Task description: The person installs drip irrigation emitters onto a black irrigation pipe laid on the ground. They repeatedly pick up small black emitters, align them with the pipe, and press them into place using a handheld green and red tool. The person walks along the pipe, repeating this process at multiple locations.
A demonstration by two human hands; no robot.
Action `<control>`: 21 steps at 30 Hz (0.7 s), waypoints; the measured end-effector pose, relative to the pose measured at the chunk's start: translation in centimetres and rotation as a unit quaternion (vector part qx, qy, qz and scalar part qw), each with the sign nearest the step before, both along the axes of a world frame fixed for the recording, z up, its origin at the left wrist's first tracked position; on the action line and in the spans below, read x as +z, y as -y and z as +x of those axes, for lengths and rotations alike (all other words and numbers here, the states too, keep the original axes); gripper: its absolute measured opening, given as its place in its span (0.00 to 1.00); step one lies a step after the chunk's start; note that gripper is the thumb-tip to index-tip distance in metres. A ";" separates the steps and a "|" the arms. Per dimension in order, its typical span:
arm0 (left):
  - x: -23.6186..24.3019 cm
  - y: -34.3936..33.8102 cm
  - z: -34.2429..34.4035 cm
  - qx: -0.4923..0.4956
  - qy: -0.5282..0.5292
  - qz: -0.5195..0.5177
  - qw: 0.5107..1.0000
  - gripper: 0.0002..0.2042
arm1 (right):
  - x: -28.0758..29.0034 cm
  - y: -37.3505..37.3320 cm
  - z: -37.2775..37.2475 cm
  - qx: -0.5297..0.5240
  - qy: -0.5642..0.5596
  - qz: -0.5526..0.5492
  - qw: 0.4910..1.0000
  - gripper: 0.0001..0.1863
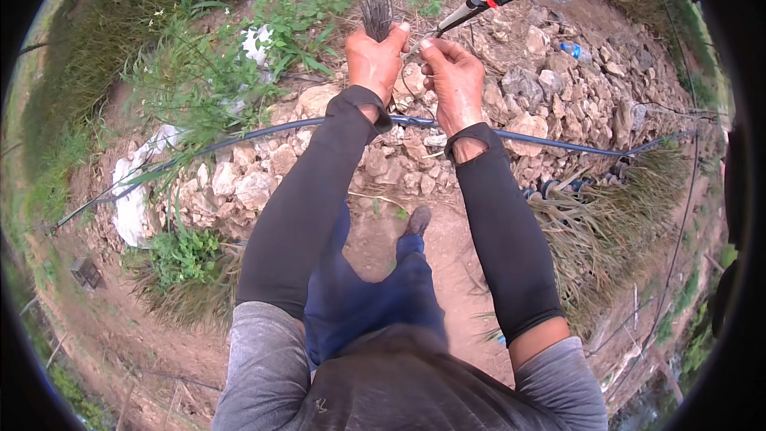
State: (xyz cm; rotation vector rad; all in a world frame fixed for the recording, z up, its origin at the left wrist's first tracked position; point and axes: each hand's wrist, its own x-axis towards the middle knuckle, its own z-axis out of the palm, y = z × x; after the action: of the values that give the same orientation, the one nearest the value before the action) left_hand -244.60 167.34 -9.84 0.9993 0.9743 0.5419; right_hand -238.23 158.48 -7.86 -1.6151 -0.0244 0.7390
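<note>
My left hand (375,64) is closed around a bundle of thin dark strands (377,17), whose loose ends fan out above the fist. Close beside it, my right hand (456,80) has thumb and fingers pinched together, level with the left fingertips. Just beyond that pinch is the lower end of a small sprinkler (467,13) with a black and pale tube and a red and green head, tilted up to the right. Whether the pinch grips its end or a thin strand is unclear. A thin dark line curves down between both hands.
A dark blue hose (550,142) runs across below my hands over a bank of loose rocks (255,190). White plastic sheeting (130,203) lies at left among green weeds (199,88). A blue-labelled bottle (576,52) rests on the rocks at right. Dry grass (614,223) grows nearer.
</note>
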 end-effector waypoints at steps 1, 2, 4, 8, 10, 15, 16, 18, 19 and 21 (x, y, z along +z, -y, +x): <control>0.3 0.0 0.0 0.003 0.007 -0.087 0.996 0.10 | 0.1 0.4 0.1 -0.009 0.025 -0.010 1.000 0.10; 0.6 0.1 -0.2 -0.022 0.008 -0.142 0.990 0.11 | 0.2 0.8 0.3 -0.027 0.034 0.005 0.999 0.12; 0.6 -0.3 -0.4 -0.077 0.023 -0.213 0.974 0.11 | 1.8 0.6 0.6 -0.005 0.012 -0.011 1.000 0.13; 0.6 -0.8 -0.1 -0.082 0.056 -0.266 0.959 0.09 | 2.5 -0.4 0.5 0.030 0.025 -0.029 0.999 0.14; 0.6 -0.9 0.2 -0.078 0.083 -0.263 0.958 0.07 | 1.5 -0.5 0.8 0.030 0.030 -0.007 0.999 0.14; 0.8 -1.0 0.8 -0.060 0.053 -0.204 0.976 0.04 | 1.6 -0.6 1.0 0.012 0.037 -0.002 0.999 0.13; 0.8 -1.0 0.8 -0.053 0.049 -0.195 0.978 0.04 | 2.0 -0.7 0.9 0.010 0.019 -0.013 1.000 0.13; 0.9 -1.0 0.6 -0.059 0.051 -0.190 0.979 0.03 | 1.6 -1.2 1.0 0.014 0.043 -0.008 0.999 0.13; 1.0 -0.9 0.6 -0.063 0.053 -0.188 0.979 0.03 | 1.4 -1.4 1.2 0.014 0.056 -0.006 0.998 0.13; 1.3 -0.7 0.7 -0.056 0.057 -0.172 0.982 0.03 | 1.1 -1.4 1.4 0.021 0.080 -0.003 0.997 0.13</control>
State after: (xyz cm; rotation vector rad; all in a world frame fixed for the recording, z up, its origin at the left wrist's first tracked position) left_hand -243.90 168.02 -8.57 0.7006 0.8686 0.3185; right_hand -236.87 159.86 -6.80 -1.6804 -0.1713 0.6407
